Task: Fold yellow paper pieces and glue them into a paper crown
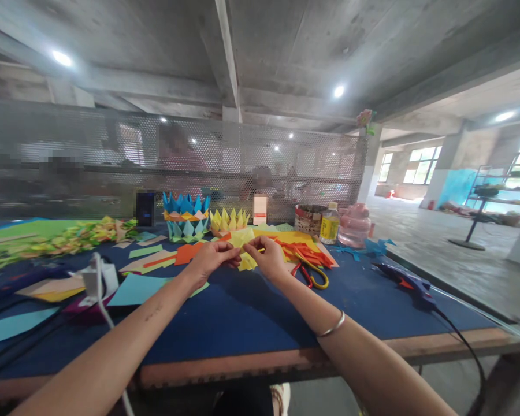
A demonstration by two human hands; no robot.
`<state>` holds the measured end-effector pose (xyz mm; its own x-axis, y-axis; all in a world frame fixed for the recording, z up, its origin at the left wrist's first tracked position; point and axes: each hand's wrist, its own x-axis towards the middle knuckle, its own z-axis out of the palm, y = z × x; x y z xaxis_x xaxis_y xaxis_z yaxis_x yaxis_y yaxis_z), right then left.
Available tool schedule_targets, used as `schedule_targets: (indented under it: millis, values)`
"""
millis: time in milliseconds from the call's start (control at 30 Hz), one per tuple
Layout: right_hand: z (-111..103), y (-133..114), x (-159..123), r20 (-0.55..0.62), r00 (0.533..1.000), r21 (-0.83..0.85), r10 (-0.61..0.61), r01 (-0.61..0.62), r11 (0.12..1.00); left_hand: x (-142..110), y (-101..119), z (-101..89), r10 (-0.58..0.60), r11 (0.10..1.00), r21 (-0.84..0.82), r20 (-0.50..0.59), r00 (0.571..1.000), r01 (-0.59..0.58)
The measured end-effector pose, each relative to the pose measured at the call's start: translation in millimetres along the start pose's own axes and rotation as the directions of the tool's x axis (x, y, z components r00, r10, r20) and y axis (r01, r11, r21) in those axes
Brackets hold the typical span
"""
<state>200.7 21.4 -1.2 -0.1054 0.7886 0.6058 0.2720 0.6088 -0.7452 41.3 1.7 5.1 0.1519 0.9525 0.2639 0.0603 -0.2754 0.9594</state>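
Both hands meet over the middle of the table, fingers pinched together on a light yellow paper piece [241,237]. My left hand [219,258] grips it from the left. From the right, my right hand [266,257] pinches it with thumb and forefinger; a silver bangle sits on that forearm. The folds of the paper are partly hidden by the fingers. Just right of my right hand lie scissors [319,281] with red and yellow handles, beside a pile of orange folded paper pieces [305,252]. Orange paper [188,253] lies left of my hands.
Behind stand a blue and green folded-paper basket [186,225], a yellow paper ring [229,221], a yellow-labelled bottle [329,224] and a pink jug [354,226]. A glue gun [405,283] trails its cable at right. At left are a white plug [99,276] and blue paper [139,290].
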Motion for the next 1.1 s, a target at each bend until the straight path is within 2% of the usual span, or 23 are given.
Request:
schedule_targets:
  millis: [433, 667, 767, 967, 1100]
  values:
    - [1.4, -4.1, -1.3, -0.016, 0.999, 0.027, 0.045, -0.044, 0.999, 0.1, 0.4, -0.3, 0.012, 1.000, 0.015, 0.052, 0.999, -0.013]
    - [1.8, -4.0, -1.8, -0.047, 0.998, -0.031, -0.051, 0.049, 0.998, 1.3, -0.7, 1.6, -0.018, 0.997, 0.069, -0.034, 0.999, 0.020]
    - [3.2, -2.7, -0.6, -0.023, 0.999, 0.002, -0.048, 0.048, 0.999, 1.2, 0.4, 3.2, -0.042, 0.994, 0.098, -0.054, 0.998, 0.048]
    - [1.8, 2.0, 2.0, 0.062, 0.998, 0.100, -0.032, 0.026, 0.995, 3.0, -2.0, 2.1, -0.049, 0.997, 0.051, -0.030, 0.998, 0.050]
    - [0.4, 4.8, 1.1, 0.108, 0.994, 0.092, -0.012, 0.002, 0.996, 6.3, -6.9, -2.7, -0.047, 0.999, -0.002, -0.089, 0.995, 0.047]
